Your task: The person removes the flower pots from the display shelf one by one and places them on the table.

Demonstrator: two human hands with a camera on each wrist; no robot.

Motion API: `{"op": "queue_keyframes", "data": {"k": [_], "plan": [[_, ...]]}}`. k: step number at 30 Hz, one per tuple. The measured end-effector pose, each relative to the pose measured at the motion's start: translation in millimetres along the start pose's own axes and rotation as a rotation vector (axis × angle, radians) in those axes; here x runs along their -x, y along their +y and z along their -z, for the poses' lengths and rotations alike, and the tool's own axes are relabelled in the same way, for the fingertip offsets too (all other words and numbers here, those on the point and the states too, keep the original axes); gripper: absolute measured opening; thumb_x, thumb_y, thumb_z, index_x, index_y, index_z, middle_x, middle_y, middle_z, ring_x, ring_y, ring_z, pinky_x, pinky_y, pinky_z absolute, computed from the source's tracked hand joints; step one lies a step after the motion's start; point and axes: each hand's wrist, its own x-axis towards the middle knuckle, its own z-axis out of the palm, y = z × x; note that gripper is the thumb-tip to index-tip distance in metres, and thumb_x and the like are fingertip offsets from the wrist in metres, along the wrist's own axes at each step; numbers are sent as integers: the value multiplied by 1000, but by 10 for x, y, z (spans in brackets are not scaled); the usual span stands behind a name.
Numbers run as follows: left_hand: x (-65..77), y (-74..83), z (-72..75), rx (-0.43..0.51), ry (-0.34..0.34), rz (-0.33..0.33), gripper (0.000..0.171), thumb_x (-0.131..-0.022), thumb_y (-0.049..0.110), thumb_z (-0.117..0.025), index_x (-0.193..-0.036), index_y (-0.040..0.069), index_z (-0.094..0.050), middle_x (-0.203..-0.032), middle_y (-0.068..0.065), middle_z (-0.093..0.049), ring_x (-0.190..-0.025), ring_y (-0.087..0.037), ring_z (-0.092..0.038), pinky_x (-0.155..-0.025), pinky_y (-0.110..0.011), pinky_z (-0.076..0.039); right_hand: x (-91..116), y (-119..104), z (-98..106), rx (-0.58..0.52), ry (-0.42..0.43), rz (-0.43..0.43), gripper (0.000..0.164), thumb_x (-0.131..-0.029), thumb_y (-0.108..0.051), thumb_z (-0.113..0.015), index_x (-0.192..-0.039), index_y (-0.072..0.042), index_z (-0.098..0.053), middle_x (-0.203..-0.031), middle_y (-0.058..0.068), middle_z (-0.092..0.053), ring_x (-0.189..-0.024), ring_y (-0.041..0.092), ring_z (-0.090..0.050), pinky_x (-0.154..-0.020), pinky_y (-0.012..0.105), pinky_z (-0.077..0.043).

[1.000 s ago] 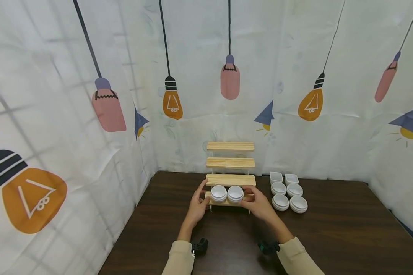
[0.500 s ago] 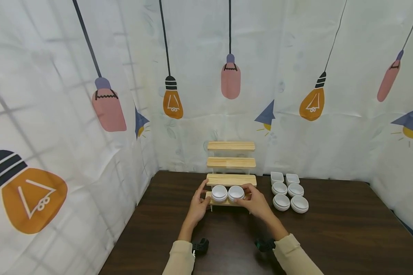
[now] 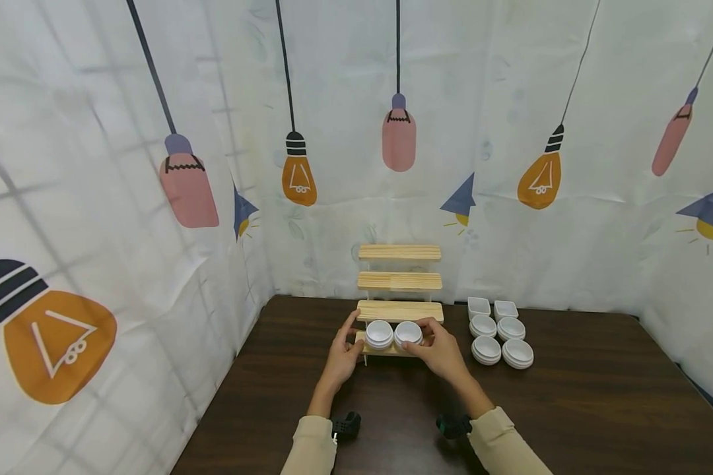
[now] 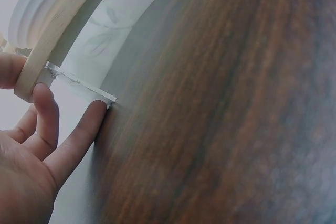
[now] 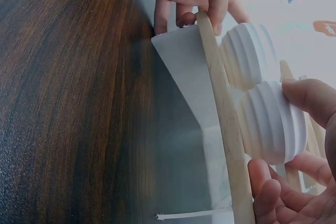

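Observation:
A tiered wooden display stand (image 3: 400, 311) stands against the back of the table. On its lowest board sit two stacks of round white bowls side by side, the left stack (image 3: 379, 335) and the right stack (image 3: 408, 332). My left hand (image 3: 340, 359) grips the left end of that board; in the left wrist view, one fingertip touches the clear leg (image 4: 81, 81) beneath. My right hand (image 3: 443, 353) holds the right bowl stack (image 5: 272, 123), thumb at its rim and other fingers around its outer side. In the right wrist view the stacks nearly meet.
Right of the stand are several round white bowl stacks (image 3: 515, 354) in two columns, with square white dishes (image 3: 478, 306) behind them. The dark wooden table (image 3: 594, 396) meets a printed fabric wall (image 3: 339, 231) at the back and left.
My right hand has shifted slightly left, and its thumb has come from the right stack's side round to its front. My left hand keeps its place at the stand.

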Motion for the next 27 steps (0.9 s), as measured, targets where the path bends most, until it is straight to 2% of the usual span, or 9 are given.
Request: {"op": "queue_keyframes", "data": {"k": [16,23,27], "plan": [[-6,-8,-7,0,1,-3,67,-101,-2,-54,-162,19,-33,-138,-31,-43,-62,-8,-42,-80,-60,-58,61,9,2,-54,39,23,48,-80,-27,-88,-122,-16,-68,-106,7,-70,-78,11,-62,-65,24,-49],[-12,2,-5,-6,6,-5,67,-101,-2,-55,-161,18,-33,-137,-30,-45,-62,-8,-42,-79,-60,-58,75,4,34,-113,48,9,49,-79,-23,-89,-122,-15,-68,-108,9,-70,-85,18,-66,-68,23,-52],[-8,1,-5,-7,10,0,67,-101,-2,-55,-161,19,-34,-138,-30,-44,-62,-8,-43,-80,-60,-58,83,12,64,-104,53,1,51,-79,-23,-89,-125,-16,-67,-111,9,-71,-91,22,-68,-70,25,-52]]}}
